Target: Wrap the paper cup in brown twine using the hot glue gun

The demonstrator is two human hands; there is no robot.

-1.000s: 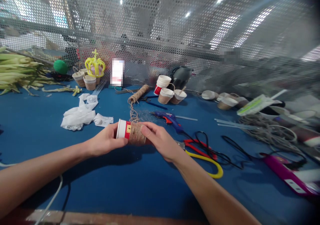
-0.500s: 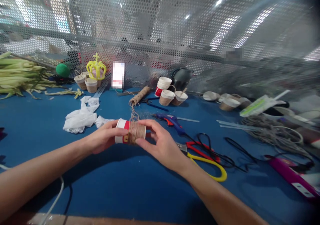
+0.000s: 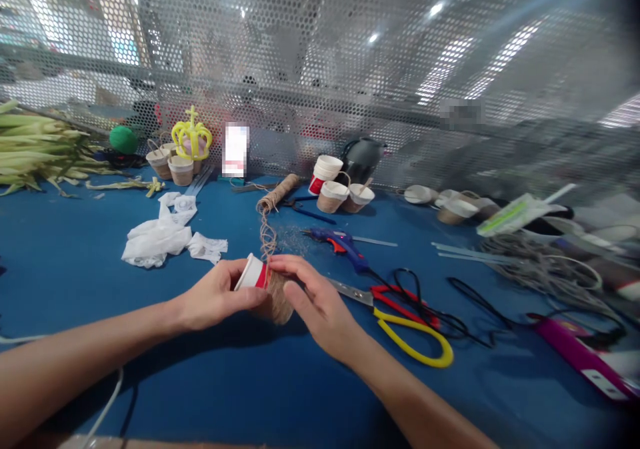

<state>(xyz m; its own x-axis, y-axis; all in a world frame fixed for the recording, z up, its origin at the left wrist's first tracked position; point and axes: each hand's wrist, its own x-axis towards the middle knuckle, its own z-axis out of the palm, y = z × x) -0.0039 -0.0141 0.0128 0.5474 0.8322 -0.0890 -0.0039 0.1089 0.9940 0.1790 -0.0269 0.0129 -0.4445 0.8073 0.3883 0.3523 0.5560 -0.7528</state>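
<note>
A paper cup with a white rim and a red band lies tilted between my hands, its lower part wrapped in brown twine. My left hand grips the cup near the rim, thumb across the near side. Around the twine-covered end are the fingers and thumb of my right hand. Loose twine loops run from the cup back to a twine roll on the blue table.
Right of my hands lie a blue glue gun and scissors with red and yellow handles. White cloth is at left. Small cups stand behind, before a mesh panel. A purple power strip lies far right.
The cup has moved slightly nearer to me and tilted, its twine-covered end now lower. Both hands moved with it, and the twine loops behind are stretched longer.
</note>
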